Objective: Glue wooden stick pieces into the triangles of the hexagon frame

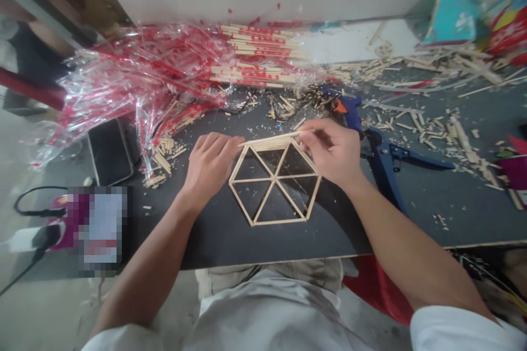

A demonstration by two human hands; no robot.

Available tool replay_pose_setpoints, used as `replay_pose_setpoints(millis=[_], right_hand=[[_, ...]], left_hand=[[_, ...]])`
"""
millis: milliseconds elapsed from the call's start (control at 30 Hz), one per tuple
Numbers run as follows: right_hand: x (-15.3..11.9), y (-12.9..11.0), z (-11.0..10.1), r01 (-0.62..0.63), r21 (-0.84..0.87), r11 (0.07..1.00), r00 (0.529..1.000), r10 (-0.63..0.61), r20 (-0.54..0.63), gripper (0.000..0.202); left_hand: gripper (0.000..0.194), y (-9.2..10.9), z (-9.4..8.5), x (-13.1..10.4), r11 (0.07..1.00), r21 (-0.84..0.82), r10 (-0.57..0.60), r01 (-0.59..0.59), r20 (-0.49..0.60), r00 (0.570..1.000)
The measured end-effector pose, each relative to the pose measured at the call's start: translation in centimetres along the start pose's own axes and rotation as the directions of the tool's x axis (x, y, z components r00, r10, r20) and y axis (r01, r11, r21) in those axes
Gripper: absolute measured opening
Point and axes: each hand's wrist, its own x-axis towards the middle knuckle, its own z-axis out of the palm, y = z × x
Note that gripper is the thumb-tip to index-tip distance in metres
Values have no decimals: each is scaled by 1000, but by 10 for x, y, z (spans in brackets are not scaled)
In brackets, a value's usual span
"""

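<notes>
A hexagonal frame of thin wooden sticks [280, 221], with spokes meeting at its middle, lies on the dark table. Along its far side several sticks are stacked into a low wall [272, 144]. My left hand [211, 163] has its fingers closed at the left end of the topmost wooden stick [269, 137]. At the other end, my right hand [332, 148] pinches the same stick between thumb and fingers, just above the frame's far right corner. The fingertips partly hide both stick ends.
Blue cutters [387, 167] and a blue glue gun [349, 112] lie right of the frame. Plastic-wrapped chopsticks [263, 44] and crumpled wrappers [156, 60] pile up behind. Stick scraps [436, 126] litter the right side. A phone [110, 152] and plugged-in power strip [68, 219] are at left.
</notes>
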Motion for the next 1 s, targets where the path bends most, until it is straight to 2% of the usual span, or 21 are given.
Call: replay_pose_setpoints(millis=[133, 300, 433, 533, 667, 733, 800, 900, 1000], right_hand=[[1, -4, -1, 59, -117, 991, 998, -60, 3, 27], [7, -1, -3, 211, -301, 930, 977, -210, 37, 28], [6, 0, -3, 358, -435, 826, 934, -325, 150, 20], [3, -4, -1, 417, -546, 727, 907, -369, 202, 13], [-1, -8, 4, 491, -554, 673, 866, -448, 223, 21], [0, -6, 2, 483, -544, 686, 868, -456, 196, 28], [3, -1, -4, 419, -547, 725, 898, -418, 135, 31], [10, 9, -18, 285, -551, 784, 947, -319, 35, 27], [14, 17, -29, 173, -551, 817, 975, -222, -24, 27]], left_hand=[[32, 1, -1, -1, 999, 40, 34, -34, -4, 999], [32, 3, -3, 0, 995, 84, 61, -58, -37, 997], [26, 4, -1, 0, 992, 78, 105, -102, -46, 993], [21, 4, 0, -1, 990, 69, 131, -127, -60, 990], [18, 3, -1, -1, 989, 51, 144, -141, -77, 987], [19, 1, -2, -1, 991, 59, 125, -121, -79, 989], [21, -4, -4, -1, 995, 83, 71, -64, -85, 994], [23, -15, -7, -1, 990, 120, -62, 75, -112, 992], [24, -28, -7, -4, 968, 126, -204, 219, -123, 971]])
